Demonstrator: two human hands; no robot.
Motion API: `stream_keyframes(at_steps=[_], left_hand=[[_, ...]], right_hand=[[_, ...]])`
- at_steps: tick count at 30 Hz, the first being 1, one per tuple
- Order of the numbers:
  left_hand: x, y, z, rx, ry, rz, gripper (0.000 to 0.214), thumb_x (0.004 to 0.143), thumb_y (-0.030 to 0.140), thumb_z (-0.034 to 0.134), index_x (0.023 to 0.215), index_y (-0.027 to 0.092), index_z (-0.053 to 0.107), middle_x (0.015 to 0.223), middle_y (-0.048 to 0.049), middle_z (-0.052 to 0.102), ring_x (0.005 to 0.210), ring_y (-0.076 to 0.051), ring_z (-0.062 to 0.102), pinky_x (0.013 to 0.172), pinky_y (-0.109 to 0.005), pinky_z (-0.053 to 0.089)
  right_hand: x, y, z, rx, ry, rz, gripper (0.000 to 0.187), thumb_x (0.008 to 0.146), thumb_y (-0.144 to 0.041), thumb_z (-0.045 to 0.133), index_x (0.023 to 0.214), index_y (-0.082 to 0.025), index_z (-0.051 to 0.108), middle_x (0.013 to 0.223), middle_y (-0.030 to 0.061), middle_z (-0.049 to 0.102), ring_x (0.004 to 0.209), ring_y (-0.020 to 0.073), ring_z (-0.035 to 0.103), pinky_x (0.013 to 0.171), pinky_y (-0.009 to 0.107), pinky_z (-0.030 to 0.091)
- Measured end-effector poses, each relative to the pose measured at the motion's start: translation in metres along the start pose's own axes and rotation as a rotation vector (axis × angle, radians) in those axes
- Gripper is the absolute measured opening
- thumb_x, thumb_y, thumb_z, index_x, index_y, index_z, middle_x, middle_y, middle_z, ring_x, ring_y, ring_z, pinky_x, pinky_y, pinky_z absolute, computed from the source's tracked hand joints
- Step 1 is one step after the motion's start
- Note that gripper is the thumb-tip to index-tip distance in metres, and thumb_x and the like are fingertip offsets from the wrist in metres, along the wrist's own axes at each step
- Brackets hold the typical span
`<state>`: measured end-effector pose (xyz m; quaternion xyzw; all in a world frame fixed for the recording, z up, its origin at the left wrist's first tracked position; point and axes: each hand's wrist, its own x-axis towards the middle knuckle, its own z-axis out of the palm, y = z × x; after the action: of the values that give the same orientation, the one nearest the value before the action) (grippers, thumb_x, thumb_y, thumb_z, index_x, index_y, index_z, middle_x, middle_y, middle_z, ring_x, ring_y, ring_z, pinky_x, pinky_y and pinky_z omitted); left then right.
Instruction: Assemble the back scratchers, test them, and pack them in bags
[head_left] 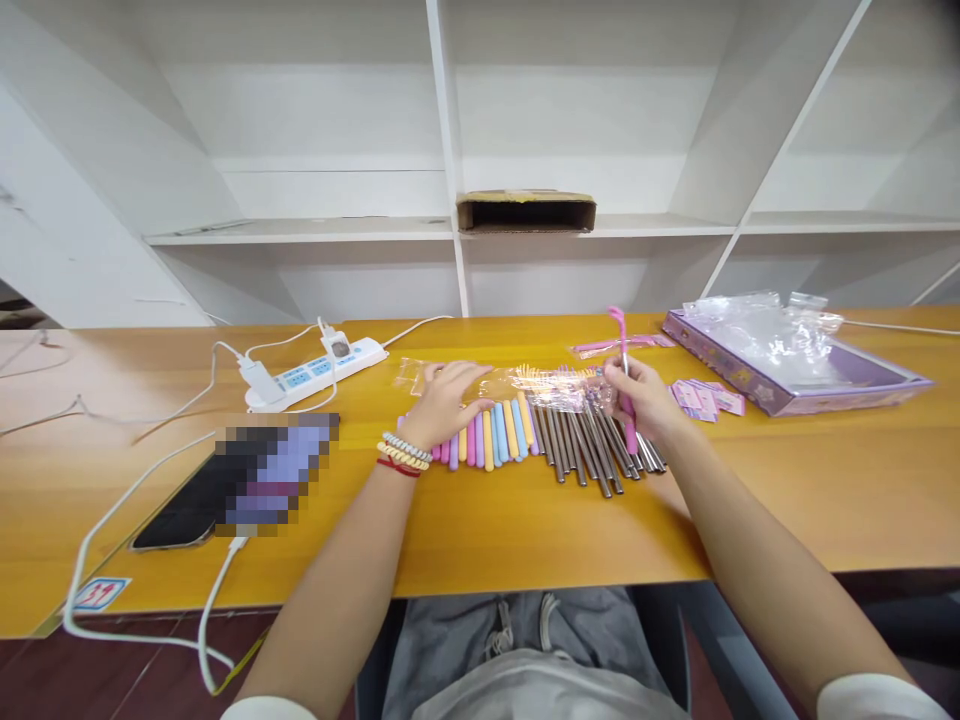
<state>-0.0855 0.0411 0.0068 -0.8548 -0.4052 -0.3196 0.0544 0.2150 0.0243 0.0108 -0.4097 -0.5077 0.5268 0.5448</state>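
Note:
My right hand is closed round a slim stick with a pink curved tip, a metal middle and a pink lower end, held nearly upright. My left hand lies over clear plastic bags, fingers stretched and thumb apart; contact with the plastic is hard to make out. Below the bags, a row of pastel handles in pink, purple, yellow and blue lies side by side. Several metal rods are spread to their right. Small yellow and purple curved pieces show behind and through the plastic.
A purple box at the right holds clear bags. Small pink cards and a bagged pink stick lie nearby. At left are a power strip, a phone and cables. White shelves with a cardboard box stand behind.

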Motion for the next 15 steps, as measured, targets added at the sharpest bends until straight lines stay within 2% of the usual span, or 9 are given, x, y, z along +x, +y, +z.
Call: stream_keyframes(at_steps=[3,6,8,10,12,13,15], left_hand=[[0.0,0.0,0.002,0.006,-0.013,0.012,0.038,0.084,0.039,0.053,0.119,0.022,0.055,0.118,-0.0088,0.061,0.115,-0.024,0.051,0.1,-0.045,0.024],[0.001,0.004,0.0,0.035,0.036,-0.015,0.038,0.085,0.037,0.052,0.12,0.022,0.054,0.121,-0.0081,0.06,0.122,-0.025,0.046,0.103,-0.046,0.021],[0.003,0.01,-0.002,0.068,0.148,-0.086,0.044,0.083,0.04,0.053,0.123,0.021,0.052,0.128,-0.0102,0.055,0.127,-0.027,0.04,0.104,-0.046,0.02],[0.005,0.018,-0.004,0.075,0.315,-0.217,0.053,0.08,0.045,0.056,0.125,0.018,0.05,0.132,-0.0133,0.05,0.127,-0.028,0.038,0.104,-0.045,0.023],[0.007,0.025,-0.004,0.008,0.432,-0.358,0.051,0.079,0.047,0.056,0.119,0.016,0.054,0.123,-0.0142,0.055,0.118,-0.027,0.045,0.101,-0.043,0.03],[0.008,0.028,-0.003,-0.061,0.432,-0.406,0.044,0.08,0.047,0.054,0.11,0.016,0.058,0.114,-0.0129,0.06,0.11,-0.026,0.051,0.097,-0.041,0.034],[0.009,0.036,0.002,-0.245,0.327,-0.428,0.032,0.083,0.046,0.049,0.091,0.018,0.063,0.094,-0.0086,0.066,0.094,-0.023,0.058,0.09,-0.038,0.04]], right_hand=[[-0.004,0.005,0.002,-0.095,-0.138,0.07,0.042,0.061,-0.037,0.077,0.089,-0.017,0.052,0.057,-0.0051,0.051,0.04,0.0043,0.043,0.032,0.016,0.024],[-0.005,0.009,0.009,-0.088,-0.16,0.051,0.036,0.065,-0.038,0.074,0.083,-0.016,0.052,0.058,-0.0029,0.054,0.04,0.0045,0.043,0.034,0.017,0.025],[-0.006,0.011,0.015,-0.031,-0.123,0.026,0.036,0.066,-0.039,0.072,0.083,-0.016,0.05,0.066,0.0002,0.061,0.04,0.0053,0.045,0.034,0.018,0.026],[-0.008,0.011,0.022,0.042,-0.07,-0.004,0.036,0.066,-0.038,0.072,0.083,-0.017,0.049,0.067,0.0006,0.063,0.04,0.0061,0.046,0.033,0.018,0.026],[-0.009,0.011,0.027,0.107,-0.022,-0.033,0.035,0.066,-0.037,0.072,0.085,-0.018,0.049,0.062,-0.0016,0.061,0.04,0.007,0.047,0.033,0.018,0.026],[-0.01,0.01,0.029,0.135,-0.006,-0.045,0.034,0.066,-0.036,0.072,0.085,-0.018,0.05,0.061,-0.0023,0.06,0.041,0.007,0.048,0.033,0.018,0.027],[-0.011,0.011,0.032,0.177,0.002,-0.054,0.033,0.067,-0.035,0.071,0.085,-0.018,0.049,0.065,-0.0019,0.062,0.042,0.0067,0.048,0.033,0.018,0.029]])
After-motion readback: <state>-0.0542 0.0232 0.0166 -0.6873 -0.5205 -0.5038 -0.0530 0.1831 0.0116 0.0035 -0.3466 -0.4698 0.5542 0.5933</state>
